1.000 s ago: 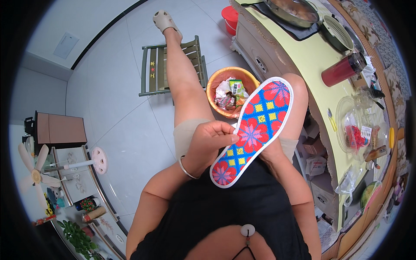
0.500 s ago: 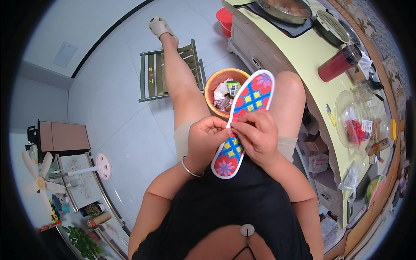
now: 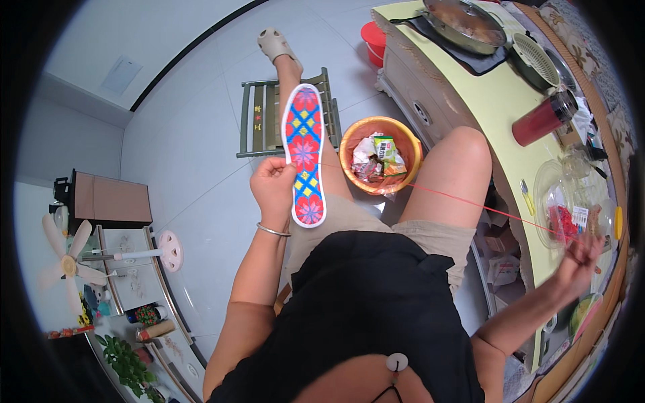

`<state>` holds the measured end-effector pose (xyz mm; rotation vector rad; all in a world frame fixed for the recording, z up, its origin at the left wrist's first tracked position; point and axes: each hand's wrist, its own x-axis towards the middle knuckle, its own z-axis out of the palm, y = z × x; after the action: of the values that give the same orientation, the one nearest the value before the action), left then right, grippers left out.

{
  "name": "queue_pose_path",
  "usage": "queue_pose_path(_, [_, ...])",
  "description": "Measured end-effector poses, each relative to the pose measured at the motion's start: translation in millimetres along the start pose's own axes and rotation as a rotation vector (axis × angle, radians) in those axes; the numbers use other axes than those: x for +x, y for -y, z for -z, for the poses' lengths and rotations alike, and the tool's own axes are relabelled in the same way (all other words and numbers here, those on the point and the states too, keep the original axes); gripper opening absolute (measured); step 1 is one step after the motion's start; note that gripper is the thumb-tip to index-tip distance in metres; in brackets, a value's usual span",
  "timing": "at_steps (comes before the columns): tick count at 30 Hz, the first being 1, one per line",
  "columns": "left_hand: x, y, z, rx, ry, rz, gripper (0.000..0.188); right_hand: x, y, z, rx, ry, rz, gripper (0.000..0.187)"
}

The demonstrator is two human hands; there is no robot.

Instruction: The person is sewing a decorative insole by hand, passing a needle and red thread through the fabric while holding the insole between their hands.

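Observation:
My left hand (image 3: 273, 189) pinches the edge of an embroidered insole (image 3: 304, 127), patterned in red, blue, yellow and pink with a white border. Its long shape stands nearly upright in view, over my left leg. From the insole a red thread (image 3: 470, 200) stretches taut to the right, across my right thigh. The far end runs to my right hand (image 3: 579, 258), which is over the right part of the table with its fingers drawn together and a little blurred. Whether a needle is in those fingers is too small to tell.
A wooden-rimmed bin (image 3: 346, 151) with wrappers stands between my legs, beyond it a folding stool (image 3: 259, 117) under my left foot. The yellow-green table (image 3: 480, 107) holds a pan (image 3: 463, 27), a red bottle (image 3: 544, 117), yellow-handled snips (image 3: 527, 197) and a clear plastic tray (image 3: 545, 178) with red thread.
My right hand has left the insole and swung far right, drawing the red thread out. My left hand has moved left with the insole, which now stands more upright.

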<state>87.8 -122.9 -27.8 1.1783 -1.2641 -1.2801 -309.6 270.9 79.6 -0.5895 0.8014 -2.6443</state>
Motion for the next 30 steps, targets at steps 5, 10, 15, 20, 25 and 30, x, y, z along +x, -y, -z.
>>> queue_pose_path(5, [-9.2, -3.8, -3.3, -0.186, 0.071, 0.095, 0.003, 8.8, 70.5, 55.8, -0.019, -0.088, 0.250, 0.005])
queue_pose_path(10, [-25.2, -28.7, -31.6, -0.421, 0.203, 0.190, 0.005, 7.7, 5.8, -14.8, -0.336, -0.338, 0.501, 0.016])
queue_pose_path(15, [-52.3, -38.1, -53.5, -0.488, 0.402, 0.311, 0.012, -58.9, -140.5, -119.1, -0.707, 0.039, -0.045, 0.027])
queue_pose_path(20, [-72.8, -49.1, -65.0, -0.447, 0.490, 0.217, 0.021, -91.9, -204.2, -158.0, -0.784, 0.434, -0.270, 0.015])
queue_pose_path(25, [-79.0, -49.5, -66.4, -0.423, 0.505, 0.110, 0.021, -95.9, -217.0, -166.3, -1.015, 0.614, -0.002, 0.009])
queue_pose_path(30, [-82.8, -53.5, -66.3, -0.371, 0.488, 0.149, 0.022, -98.0, -222.7, -169.6, -1.057, 0.629, 0.098, 0.011])
